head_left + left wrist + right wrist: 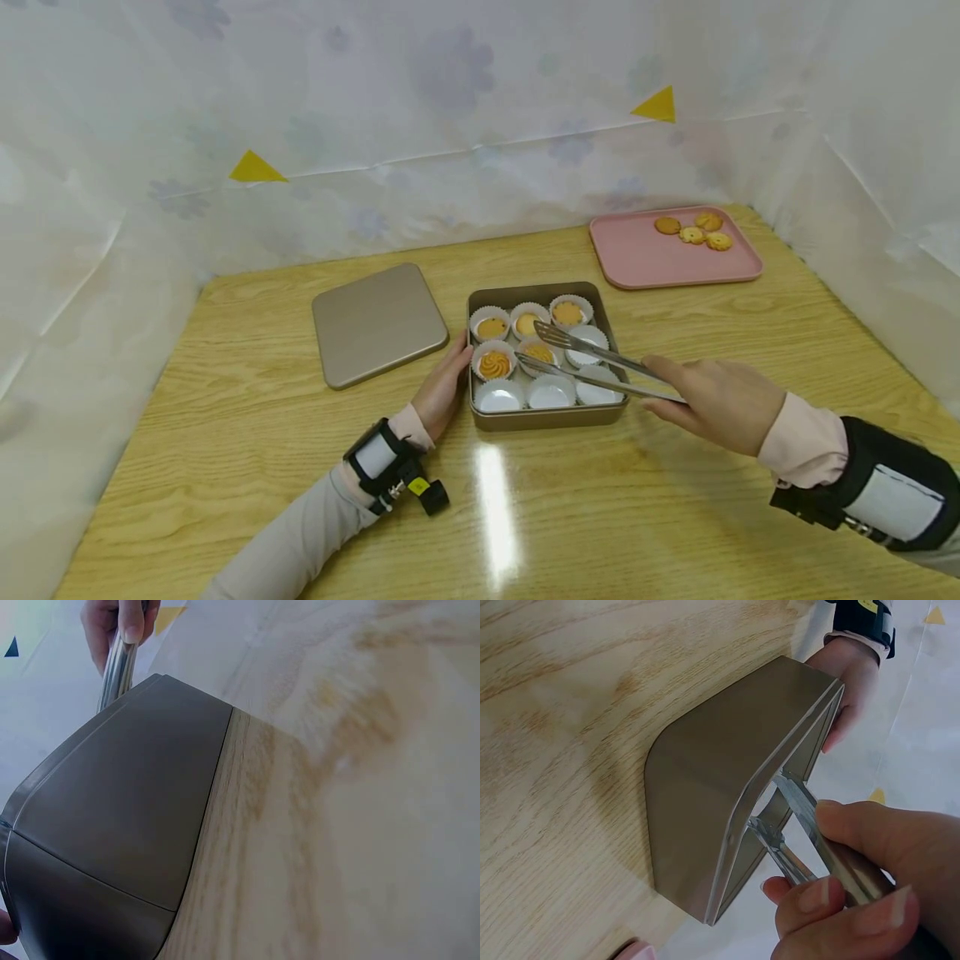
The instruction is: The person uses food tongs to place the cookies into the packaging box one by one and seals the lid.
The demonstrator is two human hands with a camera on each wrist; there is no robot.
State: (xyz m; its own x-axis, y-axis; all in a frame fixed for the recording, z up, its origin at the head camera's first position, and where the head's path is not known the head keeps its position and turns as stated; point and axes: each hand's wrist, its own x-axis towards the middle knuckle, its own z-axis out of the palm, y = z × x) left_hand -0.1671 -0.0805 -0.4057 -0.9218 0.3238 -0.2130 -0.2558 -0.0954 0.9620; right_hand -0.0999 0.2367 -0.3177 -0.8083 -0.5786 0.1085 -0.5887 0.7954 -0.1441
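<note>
My left hand [442, 392] rests its fingers against the left wall of a square brown metal tin [547, 421]. Inside are rows of white fluted paper cups. The back cups hold round cookies; a swirled cookie [494, 364] sits in the middle row at left. The front cups [551, 392] show only their white bottoms. In my right hand [720, 400] I grip metal tongs [617, 358], their arms spread over the tin and the tips over the middle cookie [538, 354]. The right wrist view shows the thumb and fingers on the tongs' arms [840, 866].
The tin's flat brown lid [378, 325] lies on the wooden table [247, 450] to the left. A pink tray [637, 250] at the back right bears several cookies [692, 235]. Behind stands a pale flowered sheet [420, 108] with yellow triangles.
</note>
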